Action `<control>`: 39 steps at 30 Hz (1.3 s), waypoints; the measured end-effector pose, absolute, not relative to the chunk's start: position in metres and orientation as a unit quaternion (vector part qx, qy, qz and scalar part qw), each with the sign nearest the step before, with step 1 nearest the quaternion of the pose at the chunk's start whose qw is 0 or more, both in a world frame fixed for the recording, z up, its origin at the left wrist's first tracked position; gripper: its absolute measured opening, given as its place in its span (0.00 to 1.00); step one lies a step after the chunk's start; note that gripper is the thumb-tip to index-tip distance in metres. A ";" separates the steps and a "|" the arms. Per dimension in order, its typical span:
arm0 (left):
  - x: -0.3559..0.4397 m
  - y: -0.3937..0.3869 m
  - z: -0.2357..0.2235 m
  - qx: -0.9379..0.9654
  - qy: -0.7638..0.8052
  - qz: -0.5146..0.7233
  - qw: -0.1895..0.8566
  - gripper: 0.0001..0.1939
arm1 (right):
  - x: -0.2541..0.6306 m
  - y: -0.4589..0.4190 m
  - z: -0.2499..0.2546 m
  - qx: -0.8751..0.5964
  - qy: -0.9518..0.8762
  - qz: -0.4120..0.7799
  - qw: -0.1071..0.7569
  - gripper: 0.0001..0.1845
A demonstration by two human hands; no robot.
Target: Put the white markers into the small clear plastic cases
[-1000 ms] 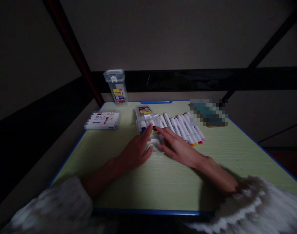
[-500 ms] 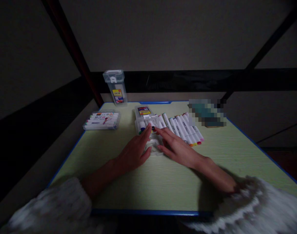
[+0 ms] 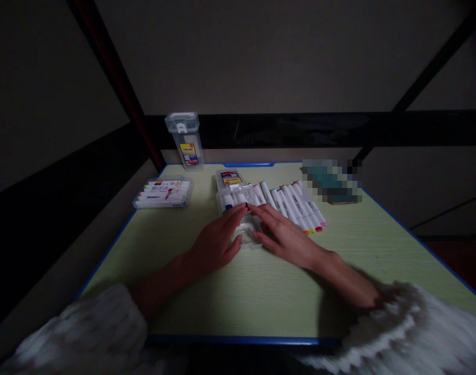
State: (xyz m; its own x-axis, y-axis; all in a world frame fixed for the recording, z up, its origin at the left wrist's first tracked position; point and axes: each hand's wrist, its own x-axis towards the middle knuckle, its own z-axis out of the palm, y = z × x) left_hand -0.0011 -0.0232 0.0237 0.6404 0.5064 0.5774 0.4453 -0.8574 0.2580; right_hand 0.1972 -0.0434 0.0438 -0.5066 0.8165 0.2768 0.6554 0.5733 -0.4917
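The clear case (image 3: 230, 180) lay near twelve o'clock from my left hand (image 3: 213, 237) and right hand (image 3: 287, 233). Both were unclenched, fingertips at its mouth; whether they gripped a marker, I could not tell. Uneven pressure could have skewed the inner markers (image 3: 228, 200); a nudge toward two o'clock could have rolled the loose markers (image 3: 291, 205).

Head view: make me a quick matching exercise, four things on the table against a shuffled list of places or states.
Things:
1. tall case
2. loose markers
3. flat case
4. open case

Places or states:
A. lying near the left edge of the table
B. lying with the left hand and right hand at its near end
C. standing upright at the far side
D. side by side, out of any case

Pairs: 1-C, 2-D, 3-A, 4-B
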 end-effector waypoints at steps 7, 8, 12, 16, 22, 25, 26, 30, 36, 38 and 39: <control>-0.003 -0.024 0.026 0.893 0.242 0.380 -0.014 0.14 | 0.199 -0.043 0.048 -0.428 -0.849 0.124 0.284 0.21; -0.004 -0.024 0.027 0.891 0.236 0.387 -0.022 0.13 | 0.200 -0.043 0.049 -0.432 -0.847 0.115 0.288 0.18; -0.004 -0.024 0.028 0.889 0.205 0.407 -0.052 0.09 | 0.208 -0.040 0.052 -0.455 -0.843 0.078 0.274 0.09; -0.005 -0.024 0.030 0.890 0.157 0.420 -0.084 0.07 | 0.220 -0.034 0.056 -0.501 -0.829 0.037 0.246 0.09; -0.005 -0.025 0.033 0.895 0.112 0.418 -0.110 0.07 | 0.249 -0.020 0.060 -0.566 -0.783 -0.040 0.255 0.08; -0.005 -0.026 0.035 0.900 0.098 0.408 -0.115 0.07 | 0.268 -0.016 0.063 -0.600 -0.754 -0.049 0.261 0.07; -0.005 -0.026 0.035 0.901 0.097 0.406 -0.116 0.07 | 0.275 -0.015 0.064 -0.620 -0.737 -0.048 0.266 0.07; -0.006 -0.025 0.035 0.905 0.100 0.399 -0.112 0.07 | 0.301 -0.014 0.065 -0.681 -0.686 -0.038 0.254 0.07; -0.007 -0.024 0.032 0.910 0.106 0.385 -0.108 0.07 | 0.317 -0.012 0.058 -0.720 -0.672 -0.030 0.171 0.08; -0.007 -0.025 0.032 0.910 0.102 0.386 -0.109 0.07 | 0.318 -0.010 0.055 -0.729 -0.667 -0.019 0.149 0.08; -0.007 -0.025 0.032 0.910 0.100 0.386 -0.110 0.07 | 0.318 -0.010 0.053 -0.730 -0.668 -0.011 0.142 0.08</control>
